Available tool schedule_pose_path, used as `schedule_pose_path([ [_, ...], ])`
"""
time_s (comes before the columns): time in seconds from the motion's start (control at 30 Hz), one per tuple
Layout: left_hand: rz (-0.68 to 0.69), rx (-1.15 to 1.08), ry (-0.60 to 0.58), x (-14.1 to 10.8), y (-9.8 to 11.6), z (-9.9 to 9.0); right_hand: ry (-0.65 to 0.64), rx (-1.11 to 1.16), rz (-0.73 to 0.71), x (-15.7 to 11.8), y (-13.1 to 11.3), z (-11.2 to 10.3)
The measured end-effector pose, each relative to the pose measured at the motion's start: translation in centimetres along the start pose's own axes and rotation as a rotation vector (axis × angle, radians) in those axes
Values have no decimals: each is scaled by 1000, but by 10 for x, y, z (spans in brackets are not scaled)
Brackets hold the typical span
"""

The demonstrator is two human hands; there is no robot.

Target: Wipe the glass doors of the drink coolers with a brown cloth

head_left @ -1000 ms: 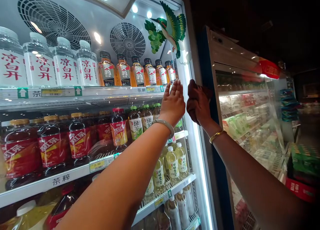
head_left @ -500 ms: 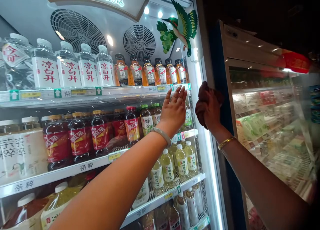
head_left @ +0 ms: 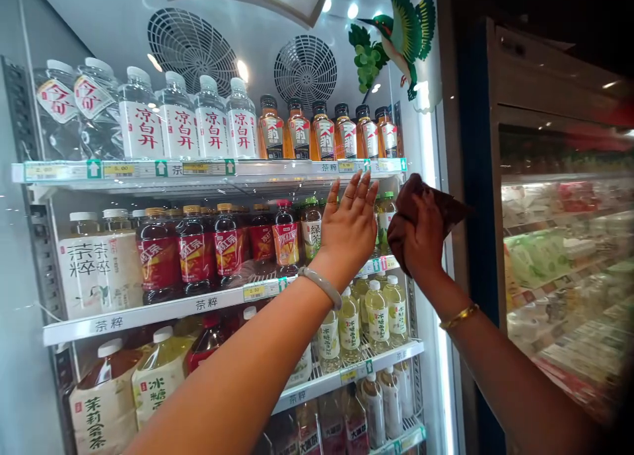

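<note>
Brown cloth [head_left: 409,201] is clamped in the right hand [head_left: 426,237] before the drinks cooler [head_left: 448,131]; the left hand [head_left: 349,224] is held flat. Probably soft and light, the cloth is best gripped mid-bunch.

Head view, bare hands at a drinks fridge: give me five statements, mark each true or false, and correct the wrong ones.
1. The right hand grips a brown cloth. True.
2. The left hand is clenched into a fist. False: it is held open.
3. The amber bottles have dark caps. True.
4. The bird picture is at the lower left. False: it is at the upper right of the fridge.
5. The amber bottles stand below the red-labelled bottles. False: they stand on a higher shelf.
</note>
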State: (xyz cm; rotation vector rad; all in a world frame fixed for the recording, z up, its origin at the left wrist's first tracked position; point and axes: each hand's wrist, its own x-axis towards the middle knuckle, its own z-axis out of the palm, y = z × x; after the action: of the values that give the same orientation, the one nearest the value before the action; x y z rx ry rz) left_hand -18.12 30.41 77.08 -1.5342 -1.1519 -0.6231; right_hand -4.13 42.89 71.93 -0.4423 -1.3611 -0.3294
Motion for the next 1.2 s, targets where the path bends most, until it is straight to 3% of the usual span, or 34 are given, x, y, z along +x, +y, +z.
schedule_pose_path([
  [0.1,-19,13,-4,-11,-6,-7,-67,53,-169,-6,-30,8],
  [0.2,-85,40,32,-16,-18,-15,-106,115,-271,15,-39,9],
  [0.3,-102,63,57,-21,-32,-23,-75,93,-192,22,-32,6],
  [0.4,-84,71,51,-30,-39,-28,-9,26,-79,-1,-40,11],
  [0.5,-74,76,27,-39,-42,-32,-40,61,-172,-20,-71,19],
  [0.6,-72,89,11,-47,-49,-38,-111,132,-303,-8,-95,25],
  [0.73,-99,102,29,-60,-68,-53,-85,96,-223,10,-92,24],
  [0.83,-140,115,37,-73,-81,-65,-15,39,-128,-9,-104,27],
  [0.93,-160,139,21,-86,-92,-77,-85,77,-238,-26,-141,37],
  [1.03,-151,157,-11,-97,-102,-87,-175,151,-362,-14,-174,44],
  [1.13,-157,167,-13,-105,-112,-95,-177,163,-335,6,-180,46],
  [1.2,-167,172,-5,-110,-117,-99,-134,149,-268,3,-179,47],
])
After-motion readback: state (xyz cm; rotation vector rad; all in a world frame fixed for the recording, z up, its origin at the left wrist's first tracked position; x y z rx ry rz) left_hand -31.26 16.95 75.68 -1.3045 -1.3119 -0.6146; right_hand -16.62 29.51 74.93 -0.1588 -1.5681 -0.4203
